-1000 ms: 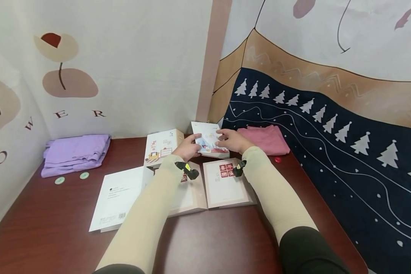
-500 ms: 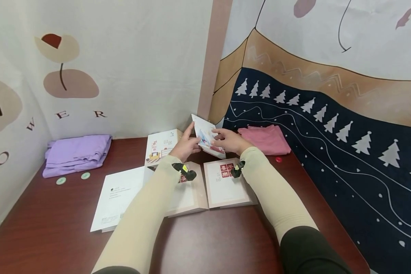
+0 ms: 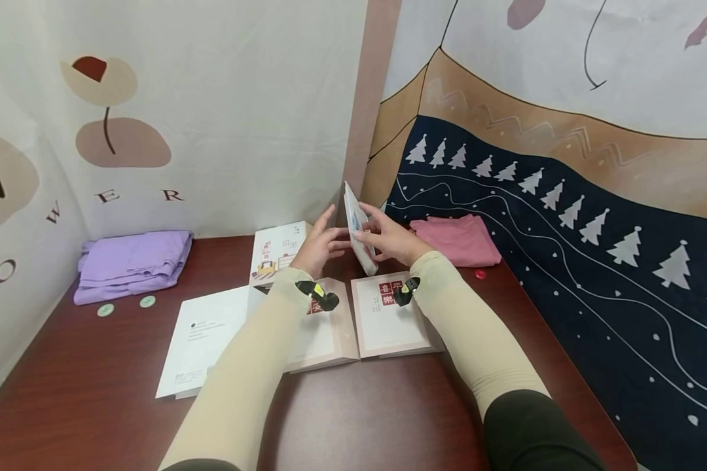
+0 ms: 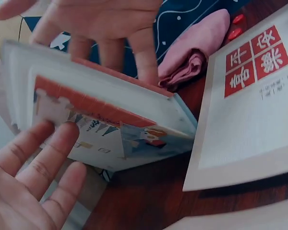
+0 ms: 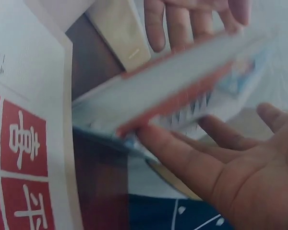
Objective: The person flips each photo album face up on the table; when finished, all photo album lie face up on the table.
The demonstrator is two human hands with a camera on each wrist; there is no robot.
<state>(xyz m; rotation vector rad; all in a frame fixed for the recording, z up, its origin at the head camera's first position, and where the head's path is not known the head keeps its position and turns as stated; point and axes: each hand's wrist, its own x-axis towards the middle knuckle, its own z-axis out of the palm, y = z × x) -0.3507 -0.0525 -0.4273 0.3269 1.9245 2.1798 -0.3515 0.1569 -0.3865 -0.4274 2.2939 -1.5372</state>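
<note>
Swung up from its slant of half a second ago — over the far part of the table [image 3: 383, 412], just beyond the pale red-stamped book [image 3: 389, 327] — the white book [image 4: 105, 112] now stands nearly upright. Uncurled fingers of the left hand [image 3: 321, 248] touch or nearly touch one cover; the right hand [image 3: 396, 239], spread and unclenched, meets the other, probably flanking it against toppling.
</note>
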